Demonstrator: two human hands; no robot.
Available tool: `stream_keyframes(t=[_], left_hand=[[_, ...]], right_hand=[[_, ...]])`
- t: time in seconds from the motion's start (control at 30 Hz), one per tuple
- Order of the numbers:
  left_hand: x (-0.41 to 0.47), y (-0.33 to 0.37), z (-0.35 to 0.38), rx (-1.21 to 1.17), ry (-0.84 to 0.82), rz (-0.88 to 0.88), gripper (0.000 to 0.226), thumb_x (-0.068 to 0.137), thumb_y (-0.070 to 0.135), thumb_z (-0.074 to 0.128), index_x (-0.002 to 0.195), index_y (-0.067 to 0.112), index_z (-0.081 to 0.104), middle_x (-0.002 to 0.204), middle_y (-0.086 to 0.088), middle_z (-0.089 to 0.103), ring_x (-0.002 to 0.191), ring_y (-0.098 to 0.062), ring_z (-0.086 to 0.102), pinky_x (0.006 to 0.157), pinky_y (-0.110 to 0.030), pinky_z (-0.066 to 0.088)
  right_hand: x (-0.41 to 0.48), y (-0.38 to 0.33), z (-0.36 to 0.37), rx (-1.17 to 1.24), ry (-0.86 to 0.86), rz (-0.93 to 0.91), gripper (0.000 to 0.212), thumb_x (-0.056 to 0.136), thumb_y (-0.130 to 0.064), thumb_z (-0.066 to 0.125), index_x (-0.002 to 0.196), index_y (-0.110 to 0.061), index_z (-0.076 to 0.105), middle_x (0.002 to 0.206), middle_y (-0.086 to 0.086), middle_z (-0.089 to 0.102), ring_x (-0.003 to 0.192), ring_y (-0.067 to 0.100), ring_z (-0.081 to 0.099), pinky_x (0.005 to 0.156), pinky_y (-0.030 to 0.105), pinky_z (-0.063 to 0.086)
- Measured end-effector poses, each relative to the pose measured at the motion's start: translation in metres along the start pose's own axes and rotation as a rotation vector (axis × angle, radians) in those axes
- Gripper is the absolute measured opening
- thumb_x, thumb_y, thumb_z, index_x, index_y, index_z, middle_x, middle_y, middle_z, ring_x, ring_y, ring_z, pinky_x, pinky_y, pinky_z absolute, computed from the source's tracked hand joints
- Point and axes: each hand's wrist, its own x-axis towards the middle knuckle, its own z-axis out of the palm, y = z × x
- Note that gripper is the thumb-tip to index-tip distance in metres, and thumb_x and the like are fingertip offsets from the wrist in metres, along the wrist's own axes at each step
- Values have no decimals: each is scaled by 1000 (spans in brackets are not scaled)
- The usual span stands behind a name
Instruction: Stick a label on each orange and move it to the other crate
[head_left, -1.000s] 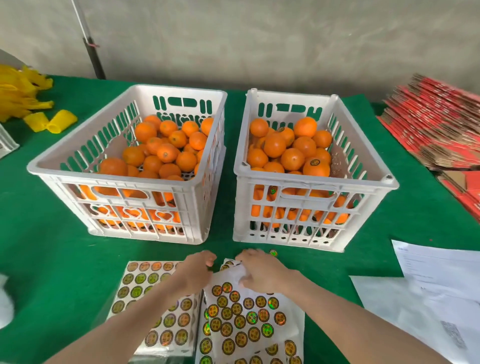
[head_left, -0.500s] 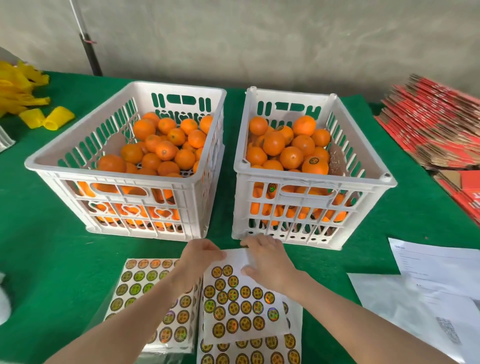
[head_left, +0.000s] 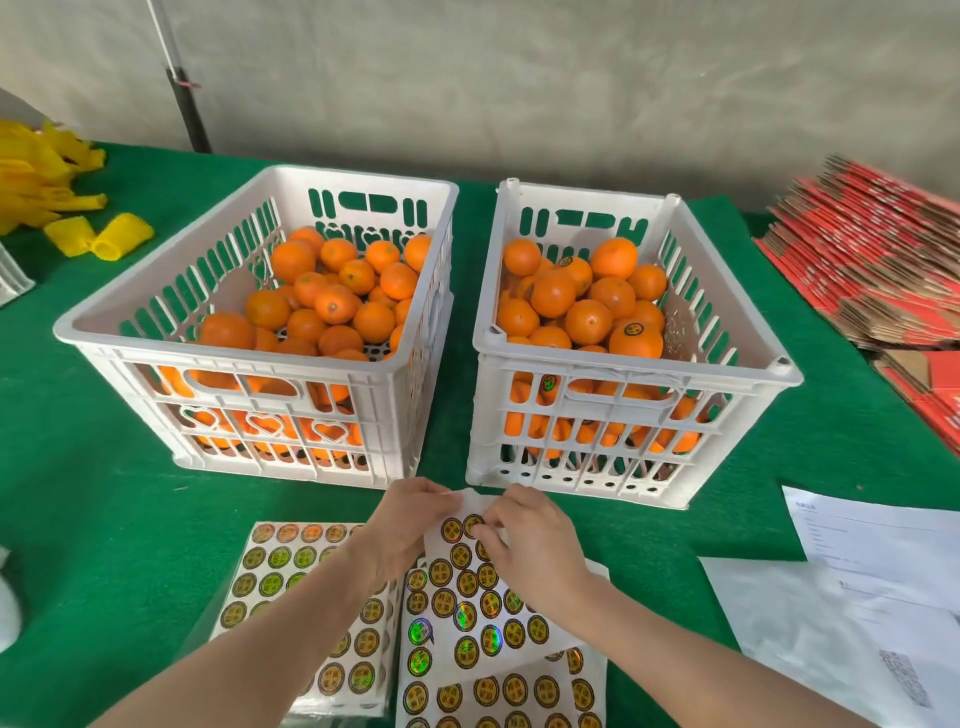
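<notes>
head view, from the left: a heap of yellow foam nets (head_left: 98, 239) lies at the far corner of the green counter (head_left: 104, 493). next comes the left crate (head_left: 291, 202), white and slotted, with a pile of plain oranges (head_left: 332, 304) inside. in front of it a sticker sheet (head_left: 270, 571) lies flat, partly under the left forearm. the left hand (head_left: 400, 530) has its fingers curled round the upper left edge of a loose sheet (head_left: 467, 613), which is tilted up over another sheet (head_left: 498, 696) lying on the counter. the right hand (head_left: 535, 540) is at the top of the loose sheet, thumb and forefinger pinching at a round label (head_left: 472, 525) there. both hands are just in front of the gap between the crates. the right crate (head_left: 727, 370) stands beside the left one, close but apart, and holds more oranges (head_left: 587, 319); a labelled orange (head_left: 636, 338) sits by its front rim. white papers (head_left: 872, 545) lie on the counter to the right, and a stack of flat red cardboard (head_left: 872, 260) fills the far right edge.
</notes>
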Motion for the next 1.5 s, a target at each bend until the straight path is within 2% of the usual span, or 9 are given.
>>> stream_keyframes(t=[0.43, 0.53, 0.6, 0.73, 1.0, 1.13, 1.23, 1.37, 1.5], left_hand=[[4, -7, 2, 545, -114, 259, 9, 81, 10, 64, 77, 16, 60, 74, 3, 57, 64, -6, 51, 54, -12, 40], [0, -7, -2, 647, -99, 374, 19, 84, 10, 64, 99, 21, 66, 97, 8, 64, 88, -3, 58, 80, -17, 48], [-11, 2, -9, 451, 11, 437, 28, 82, 4, 62, 99, 25, 66, 101, 10, 64, 98, -6, 56, 93, -27, 45], [-34, 30, -23, -62, -42, 440, 18, 69, 21, 59, 77, 22, 75, 81, -3, 69, 83, -15, 61, 76, -28, 47], [-31, 34, -27, 114, 68, 363, 18, 88, 15, 65, 73, 8, 72, 83, -23, 65, 81, -23, 56, 90, -45, 47], [-20, 29, -16, 90, 109, 202, 13, 89, 17, 66, 79, 9, 68, 89, -19, 67, 90, -24, 60, 92, -39, 48], [-16, 27, -11, -19, 137, 88, 8, 90, 15, 65, 88, 7, 66, 95, -15, 67, 92, -21, 62, 86, -30, 50], [-23, 29, -2, -124, 45, 94, 10, 89, 12, 64, 95, 4, 67, 96, -12, 68, 93, -20, 63, 81, -27, 51], [-37, 37, 6, -156, -45, 146, 8, 91, 12, 61, 89, 8, 68, 94, -9, 68, 95, -21, 61, 83, -29, 48]], right_hand=[[12, -14, -26, 433, 166, 79, 9, 89, -4, 61, 80, -5, 61, 71, 9, 59, 65, 20, 54, 61, 33, 46], [28, -25, -37, 498, 187, 38, 8, 88, -6, 61, 80, -7, 62, 69, 6, 61, 65, 13, 53, 59, 20, 45], [37, -30, -42, 563, 159, 42, 10, 88, -5, 61, 78, -9, 61, 68, 6, 62, 66, 11, 55, 58, 13, 43], [41, -33, -41, 615, 50, 126, 25, 87, -5, 61, 71, -23, 56, 67, -1, 61, 65, 6, 54, 60, 17, 44], [38, -35, -31, 579, 21, 192, 17, 87, -9, 63, 73, -18, 60, 69, 1, 62, 64, 9, 53, 60, 22, 44], [31, -37, -29, 542, 180, 164, 20, 90, -9, 62, 76, -23, 56, 68, -2, 59, 65, 14, 53, 62, 29, 45], [32, -38, -33, 648, 258, 196, 21, 91, -10, 60, 90, -30, 54, 76, -11, 60, 76, 7, 56, 69, 17, 46], [35, -40, -32, 635, 114, 247, 57, 85, -2, 65, 115, -42, 37, 91, -4, 59, 89, 7, 57, 80, 15, 49], [37, -41, -36, 669, 231, 232, 60, 84, 6, 62, 113, -41, 38, 85, 3, 60, 84, 10, 59, 78, 15, 48]])
